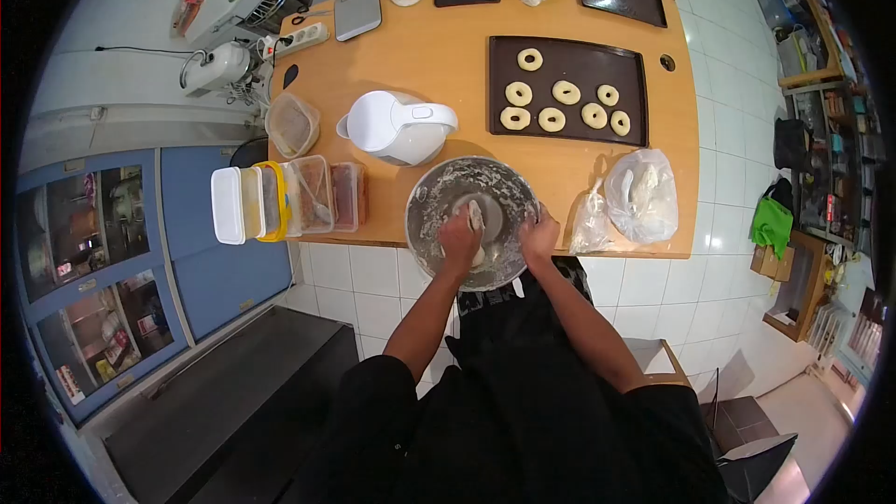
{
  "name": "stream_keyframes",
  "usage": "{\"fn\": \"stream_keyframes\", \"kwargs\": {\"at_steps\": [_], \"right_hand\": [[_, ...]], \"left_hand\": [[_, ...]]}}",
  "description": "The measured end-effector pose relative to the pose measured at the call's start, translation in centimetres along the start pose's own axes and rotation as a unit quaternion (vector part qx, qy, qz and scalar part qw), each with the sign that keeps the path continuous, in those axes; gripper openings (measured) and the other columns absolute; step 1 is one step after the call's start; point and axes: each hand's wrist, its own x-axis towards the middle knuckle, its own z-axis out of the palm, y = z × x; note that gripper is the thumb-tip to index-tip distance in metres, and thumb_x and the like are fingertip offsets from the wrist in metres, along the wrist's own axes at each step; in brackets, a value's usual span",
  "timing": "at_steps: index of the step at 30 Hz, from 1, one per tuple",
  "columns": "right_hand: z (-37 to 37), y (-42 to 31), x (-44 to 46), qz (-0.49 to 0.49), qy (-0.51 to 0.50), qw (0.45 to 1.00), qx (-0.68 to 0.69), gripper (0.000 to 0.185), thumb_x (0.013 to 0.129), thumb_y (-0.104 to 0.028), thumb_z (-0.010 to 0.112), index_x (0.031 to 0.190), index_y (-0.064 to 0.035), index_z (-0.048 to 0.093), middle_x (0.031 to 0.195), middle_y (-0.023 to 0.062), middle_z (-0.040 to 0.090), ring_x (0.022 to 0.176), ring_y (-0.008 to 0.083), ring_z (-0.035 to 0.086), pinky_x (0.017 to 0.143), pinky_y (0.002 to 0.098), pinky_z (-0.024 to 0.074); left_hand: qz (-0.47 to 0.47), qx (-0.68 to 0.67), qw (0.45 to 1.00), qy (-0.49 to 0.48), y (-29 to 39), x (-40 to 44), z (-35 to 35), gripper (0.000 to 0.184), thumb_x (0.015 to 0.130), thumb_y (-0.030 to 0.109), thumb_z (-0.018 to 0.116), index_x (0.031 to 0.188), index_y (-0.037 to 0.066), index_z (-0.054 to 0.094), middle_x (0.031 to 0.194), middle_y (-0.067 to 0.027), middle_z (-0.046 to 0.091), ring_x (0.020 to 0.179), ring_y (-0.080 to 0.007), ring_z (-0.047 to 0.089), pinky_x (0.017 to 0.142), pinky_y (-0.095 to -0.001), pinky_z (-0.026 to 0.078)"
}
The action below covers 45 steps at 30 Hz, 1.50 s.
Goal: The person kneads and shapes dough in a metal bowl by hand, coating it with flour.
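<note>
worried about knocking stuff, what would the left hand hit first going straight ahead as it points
Likely the far wall of the bowl, beyond the dough at the left hand; depth is unclear, so possibly the bowl's floor.

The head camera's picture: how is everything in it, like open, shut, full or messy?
Bowl: messy, inside smeared with dough
Left hand: in bowl, clutching dough
Right hand: gripping bowl's rim
Near tray: partly filled
Dough rings: shaped, lying on near tray
Kettle: upright, lid shut
Clear tub: open
White-lidded container: shut
Plastic bag: bulging; can't tell if tied
</note>
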Motion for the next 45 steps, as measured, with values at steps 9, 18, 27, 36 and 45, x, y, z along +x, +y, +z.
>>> {"fn": "stream_keyframes", "kwargs": {"at_steps": [9,18,27,36,45], "right_hand": [[0.8,0.8,0.2,-0.069,0.045,0.996,-0.024,0.025,0.083,-0.007,0.058,0.104,0.004,0.064,0.08,0.0271,0.065,0.077,0.0433,0.064,0.069,0.0445,0.0502],[0.8,0.5,0.7,-0.026,-0.002,0.999,-0.032,0.023,0.081,-0.008,0.06,0.101,0.0028,0.064,0.08,0.0271,0.064,0.076,0.0435,0.064,0.068,0.0463,0.0498],[1.0,0.4,0.9,0.004,0.015,1.0,0.011,0.022,0.082,-0.007,0.059,0.101,0.0016,0.066,0.082,0.0265,0.065,0.078,0.0428,0.065,0.069,0.0449,0.0505],[0.6,-0.3,0.5,0.013,-0.002,1.0,0.003,0.026,0.082,-0.008,0.057,0.105,0.0,0.066,0.086,0.0257,0.066,0.083,0.0426,0.064,0.074,0.046,0.0499],[0.7,0.1,0.6,-0.036,0.02,0.999,-0.003,0.028,0.081,-0.004,0.054,0.105,0.004,0.064,0.084,0.0272,0.065,0.082,0.0443,0.064,0.072,0.0453,0.0505]], "left_hand": [[0.06,0.022,0.991,-0.121,-0.8,-2.3,-3.3,0.03,0.077,0.021,0.066,0.102,0.005,0.062,0.084,-0.0175,0.064,0.082,-0.0381,0.062,0.076,-0.0503,0.047],[0.067,0.014,0.962,-0.263,-0.8,-3.1,-8.1,0.039,0.069,0.028,0.069,0.101,0.008,0.066,0.089,-0.0163,0.066,0.088,-0.0361,0.063,0.08,-0.0502,0.047],[0.017,0.06,0.976,-0.21,0.6,-3.4,-3.6,0.024,0.073,0.03,0.063,0.087,0.011,0.067,0.072,-0.015,0.066,0.068,-0.0347,0.066,0.061,-0.0484,0.049],[-0.002,0.09,0.977,-0.192,1.5,-0.6,1.8,0.037,0.075,0.031,0.066,0.104,0.009,0.058,0.09,-0.0131,0.067,0.081,-0.032,0.067,0.074,-0.0465,0.049],[0.067,0.068,0.987,-0.131,1.5,3.9,3.9,0.047,0.072,0.03,0.07,0.111,0.008,0.055,0.107,-0.0134,0.063,0.107,-0.0287,0.058,0.096,-0.0505,0.039]]}}
